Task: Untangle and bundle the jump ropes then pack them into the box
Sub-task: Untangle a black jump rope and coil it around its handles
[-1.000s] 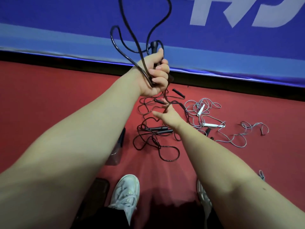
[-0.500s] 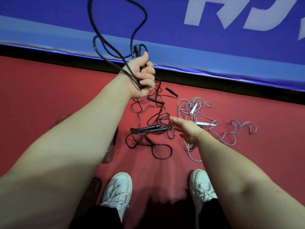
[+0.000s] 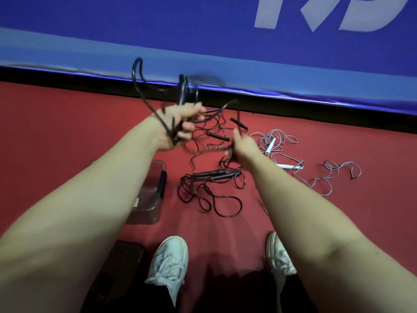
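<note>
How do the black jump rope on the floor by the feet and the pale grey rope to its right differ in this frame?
The black jump rope is dark with black handles; the grey rope is pale with white handles. The black one lies in a tight knotted heap with its handles side by side; the grey one sprawls wider, its handles apart. The black heap lies in front of the shoes, below the right hand; the grey one lies farther right. Both lie loose on the red floor, unbundled.

the red floor (image 3: 67,136) carries everything. a tangle of black ropes (image 3: 209,188) lies in front of my white shoes (image 3: 168,265). just left of the tangle sits a clear box (image 3: 149,199); to its right, a grey rope (image 3: 316,168) with white handles sprawls.
</note>
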Action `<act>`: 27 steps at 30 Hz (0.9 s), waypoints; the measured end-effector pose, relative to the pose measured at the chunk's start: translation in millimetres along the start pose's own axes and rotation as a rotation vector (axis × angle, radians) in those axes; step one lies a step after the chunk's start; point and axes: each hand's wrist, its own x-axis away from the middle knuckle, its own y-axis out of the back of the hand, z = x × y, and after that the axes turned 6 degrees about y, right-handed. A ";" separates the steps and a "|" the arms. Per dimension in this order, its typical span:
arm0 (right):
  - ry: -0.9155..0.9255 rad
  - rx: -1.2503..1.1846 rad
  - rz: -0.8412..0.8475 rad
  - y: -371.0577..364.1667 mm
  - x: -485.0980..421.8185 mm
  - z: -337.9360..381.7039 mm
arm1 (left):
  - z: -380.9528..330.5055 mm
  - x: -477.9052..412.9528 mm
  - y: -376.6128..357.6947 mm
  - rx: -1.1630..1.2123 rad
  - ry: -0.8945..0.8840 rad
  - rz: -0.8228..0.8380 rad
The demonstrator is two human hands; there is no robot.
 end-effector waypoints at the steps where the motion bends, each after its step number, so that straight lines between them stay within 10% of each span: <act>1: 0.063 -0.160 -0.050 4.8 4.0 25.5 | 9.5 2.3 3.0 -0.079 -0.024 -0.061; 8: 0.215 -0.657 -0.003 -5.2 61.1 148.9 | 34.0 -4.0 -3.9 -0.187 -0.123 0.005; 16: 0.554 -0.194 -0.130 14.2 75.0 181.5 | 7.1 -9.6 -39.9 0.191 -0.231 0.098; 23: 0.026 -0.617 0.313 67.8 35.9 58.9 | -19.6 -1.1 -33.7 0.682 -0.115 0.118; 27: -0.002 0.109 0.446 44.9 30.1 0.7 | -32.2 -0.4 -47.4 0.754 -0.106 0.147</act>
